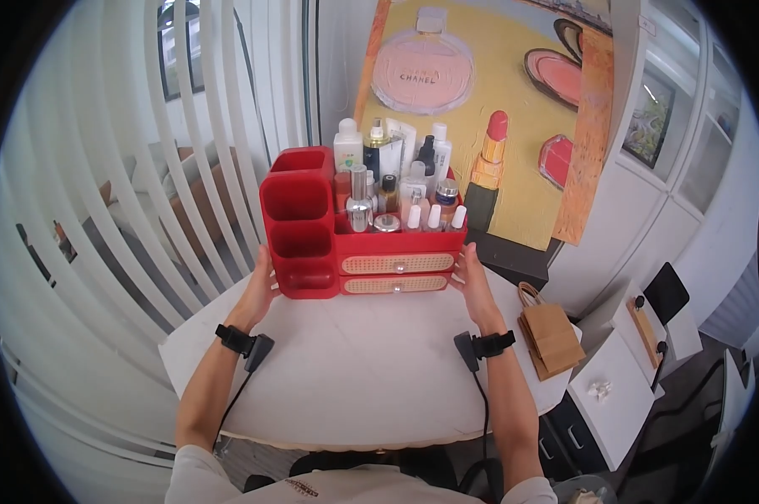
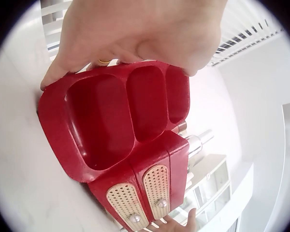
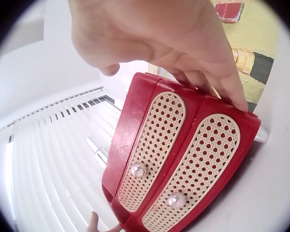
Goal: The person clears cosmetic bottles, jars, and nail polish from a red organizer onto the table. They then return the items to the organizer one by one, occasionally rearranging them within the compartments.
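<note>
Organiser (image 1: 299, 252), red, glossy and box-shaped, with two beige woven drawer fronts (image 1: 375, 265), stands on the far part of a white marbled table (image 1: 346, 361), assorted cosmetic bottles (image 1: 347, 147) in its right section. My left hand (image 1: 263, 284) touches its left side, fingers extended; I cannot tell their spacing. My right hand (image 1: 475, 284) touches its right side, fingers fairly straight, thumb apart.

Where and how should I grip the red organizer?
Left hand and right hand from opposite sides, low on the outer walls of the red organizer: it is wide, and bottles stand upright in its open top, so it likely needs level support. Avoid the drawer knobs.
</note>
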A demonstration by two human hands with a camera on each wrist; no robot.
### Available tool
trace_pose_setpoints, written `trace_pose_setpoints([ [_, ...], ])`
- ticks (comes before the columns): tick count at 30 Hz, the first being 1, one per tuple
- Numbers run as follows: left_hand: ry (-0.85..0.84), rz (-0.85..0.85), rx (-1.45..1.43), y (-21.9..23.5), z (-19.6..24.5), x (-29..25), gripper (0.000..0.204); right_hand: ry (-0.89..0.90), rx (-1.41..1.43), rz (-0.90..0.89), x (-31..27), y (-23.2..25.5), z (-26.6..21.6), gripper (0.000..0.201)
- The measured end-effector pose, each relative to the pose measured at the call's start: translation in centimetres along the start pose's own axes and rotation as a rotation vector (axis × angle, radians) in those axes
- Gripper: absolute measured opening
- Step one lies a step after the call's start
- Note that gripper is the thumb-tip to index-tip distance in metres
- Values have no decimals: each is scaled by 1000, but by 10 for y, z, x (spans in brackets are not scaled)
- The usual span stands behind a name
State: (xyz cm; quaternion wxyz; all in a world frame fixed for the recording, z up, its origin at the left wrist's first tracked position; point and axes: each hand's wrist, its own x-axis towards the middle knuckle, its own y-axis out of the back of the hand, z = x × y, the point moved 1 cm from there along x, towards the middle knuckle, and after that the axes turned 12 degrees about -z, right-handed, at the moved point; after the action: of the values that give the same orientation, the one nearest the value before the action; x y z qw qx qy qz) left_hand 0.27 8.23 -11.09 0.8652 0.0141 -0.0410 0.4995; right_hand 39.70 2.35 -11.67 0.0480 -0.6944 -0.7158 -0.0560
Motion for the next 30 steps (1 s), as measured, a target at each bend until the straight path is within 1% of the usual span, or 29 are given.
trace_pose_setpoints([
  [2, -8, -5, -3, 0, -1, -1, 90, 21, 7, -24, -2, 0, -1, 93],
  [6, 1, -10, -8, 4, 1, -1, 88, -13, -1, 3, -6, -4, -6, 92],
  [8, 7, -21, -2, 3, -1, 1, 88, -6, -2, -18, -6, -3, -7, 90],
  [10, -8, 23, -41, 3, -3, 1, 80, 27, -7, -23, -7, -5, -11, 89],
  [11, -3, 14, -38, 4, -1, 0, 80, 50, -18, -42, -9, -7, -11, 88],
  [14, -5, -20, -40, 9, -5, 0, 82, 30, 5, -16, -6, -7, -8, 85],
  [16, -126, 181, 23, 14, -11, 0, 66, 18, -7, 13, -10, -11, -12, 83],
  [17, -132, 182, 13, 12, -8, -1, 66, 4, -17, 37, -11, -12, -16, 81],
  [18, -267, 255, 190, 6, 2, -10, 54, 0, -31, 31, -12, -11, -20, 81],
  [19, -396, 331, 366, -2, 12, -20, 43, 28, -41, 102, -13, -7, -23, 73],
  [20, -464, 341, 251, -17, 25, -25, 21, 53, -51, 171, -15, -5, -25, 64],
  [21, -452, 354, 233, -22, 27, -29, 21, 37, -67, 161, -16, -3, -26, 64],
  [23, -436, 126, 96, -32, 24, -32, 16, 181, -154, 191, -18, 0, -31, 43],
  [24, -377, 66, -37, -36, 13, -25, 20, 215, -123, 215, -19, -3, -34, 30],
  [25, -373, 69, -42, -44, 5, -22, 20, 209, -126, 212, -18, -2, -32, 30],
  [27, -97, -87, -251, -58, -11, -20, 22, 210, -205, 179, -15, -2, -26, 28],
  [28, -96, -94, -243, -59, -17, -19, 22, 214, -199, 186, -15, -2, -25, 28],
  [30, -84, -271, -132, -62, -28, -19, 28, 221, -220, 194, -14, -1, -24, 27],
])
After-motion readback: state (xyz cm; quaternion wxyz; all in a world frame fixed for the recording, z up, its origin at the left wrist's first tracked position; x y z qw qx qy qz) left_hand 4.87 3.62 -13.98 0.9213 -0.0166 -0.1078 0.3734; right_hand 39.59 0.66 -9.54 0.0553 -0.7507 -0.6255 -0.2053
